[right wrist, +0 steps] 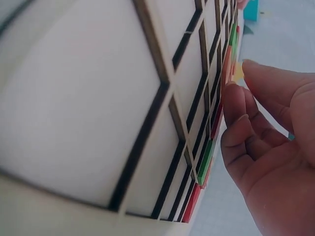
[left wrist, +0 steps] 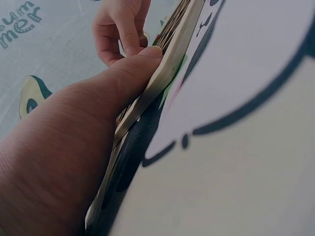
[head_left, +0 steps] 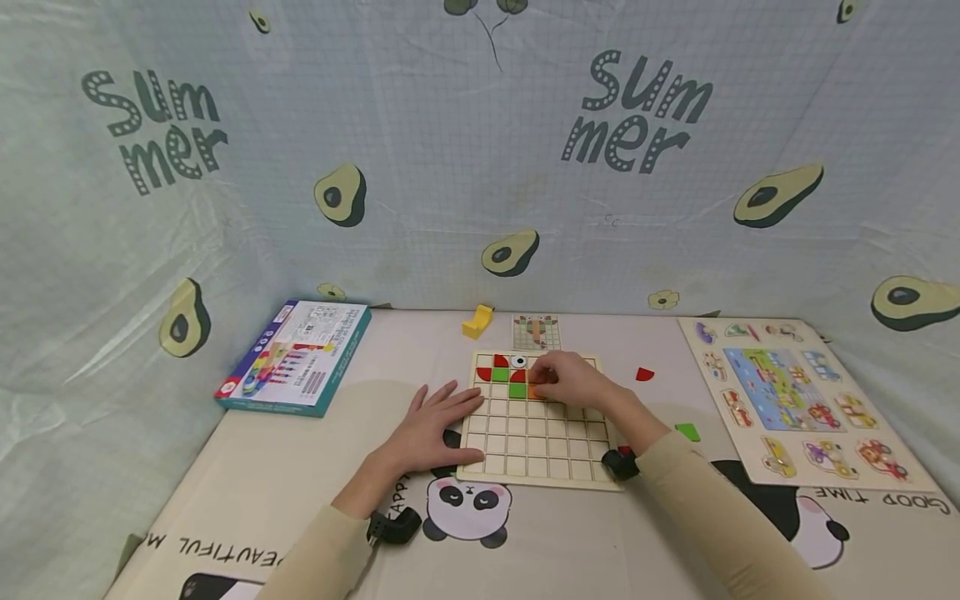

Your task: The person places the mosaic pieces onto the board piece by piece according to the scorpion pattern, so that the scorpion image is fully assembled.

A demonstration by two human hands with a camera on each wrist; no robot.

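Note:
A wooden grid board (head_left: 540, 482) lies on the table with several colored tiles in its far rows. Among them are a green tile (head_left: 517, 391), a red tile (head_left: 484, 375) and a round black-and-white eye tile (head_left: 518, 362). My right hand (head_left: 573, 381) is over the far part of the grid, fingertips at an orange tile (head_left: 533, 390) in a cell. In the right wrist view a gap shows between the thumb and the bent index finger, which touches close by the tile. Spread out, my left hand (head_left: 435, 429) rests on the board's left edge, thumb (left wrist: 142, 56) on the rim.
A small pattern card (head_left: 536, 332) and a yellow piece (head_left: 477, 322) lie behind the board. Right of it are a loose red quarter-round tile (head_left: 645, 374), a green tile (head_left: 687, 432) and a picture puzzle board (head_left: 810, 400). A boxed toy set (head_left: 296, 358) lies at the left.

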